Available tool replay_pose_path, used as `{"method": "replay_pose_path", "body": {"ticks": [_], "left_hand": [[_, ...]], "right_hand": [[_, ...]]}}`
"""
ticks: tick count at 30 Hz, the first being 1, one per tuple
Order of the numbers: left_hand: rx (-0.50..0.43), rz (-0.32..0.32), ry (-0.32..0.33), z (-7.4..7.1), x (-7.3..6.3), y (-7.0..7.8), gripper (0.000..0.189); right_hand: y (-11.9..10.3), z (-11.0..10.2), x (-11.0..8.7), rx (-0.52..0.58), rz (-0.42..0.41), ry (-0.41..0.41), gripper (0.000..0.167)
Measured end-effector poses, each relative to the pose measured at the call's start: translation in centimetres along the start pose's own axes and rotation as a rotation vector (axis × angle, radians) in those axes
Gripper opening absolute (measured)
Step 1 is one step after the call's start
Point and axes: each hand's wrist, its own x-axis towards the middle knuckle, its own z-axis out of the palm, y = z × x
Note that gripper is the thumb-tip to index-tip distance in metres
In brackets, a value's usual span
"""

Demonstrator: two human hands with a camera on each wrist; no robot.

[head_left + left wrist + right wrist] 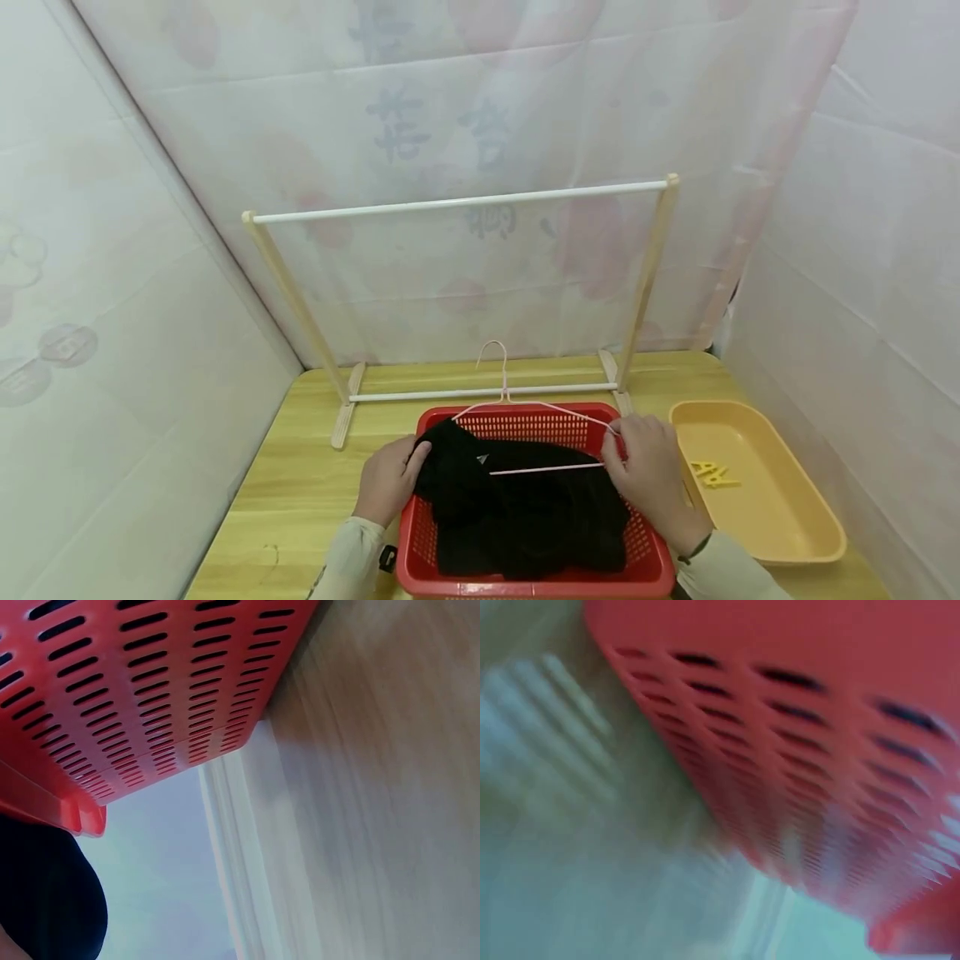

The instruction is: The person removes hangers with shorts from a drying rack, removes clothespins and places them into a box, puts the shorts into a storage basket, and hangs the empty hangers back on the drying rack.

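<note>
A black garment [532, 529] lies bunched in the red basket [536, 588]. My left hand [390, 479] grips a fold of it at the basket's left rim, thumb on top. In the left wrist view the dark cloth [49, 892] bulges past the basket's edge. My right hand [651, 471] pinches the right end of a pink hanger [555, 468]. The hanger's hook points up and its left end is hidden inside the garment. Only the basket's slotted side [780, 742] shows, blurred, in the right wrist view.
Behind the basket stands a rack with wooden posts and a white top rail [461, 202]; its lower rail [420, 394] runs close behind the basket. To the right, a yellow tray [780, 492] holds yellow clothespins [712, 476]. Sheeted walls surround the wooden table [277, 500].
</note>
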Motion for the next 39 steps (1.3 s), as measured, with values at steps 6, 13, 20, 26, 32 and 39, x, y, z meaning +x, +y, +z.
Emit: {"method": "replay_pose_path", "body": {"ticks": [6, 13, 20, 26, 32, 39], "left_hand": [[-0.012, 0.050, 0.053, 0.2, -0.3, 0.0, 0.015], [-0.058, 0.044, 0.052, 0.0, -0.1, -0.2, 0.024], [-0.195, 0.030, 0.078, -0.3, 0.6, 0.0, 0.022], [-0.198, -0.008, 0.112, -0.8, -0.3, -0.2, 0.017], [-0.103, -0.092, -0.023, -2.1, 0.0, 0.7, 0.015], [-0.143, -0.151, -0.239, -3.4, 0.2, 1.7, 0.026]], "right_hand": [[-0.2, 0.4, -0.5, -0.008, -0.033, 0.089, 0.017], [-0.2, 0.6, -0.1, 0.001, -0.013, 0.072, 0.015], [0.6, 0.0, 0.0, 0.017, 0.018, 0.090, 0.018], [2.8, -1.6, -0.4, 0.037, 0.002, 0.136, 0.021], [4.7, -3.7, -0.5, 0.023, 0.009, 0.163, 0.023], [7.1, -6.1, -0.3, -0.024, -0.051, 0.248, 0.035]]}}
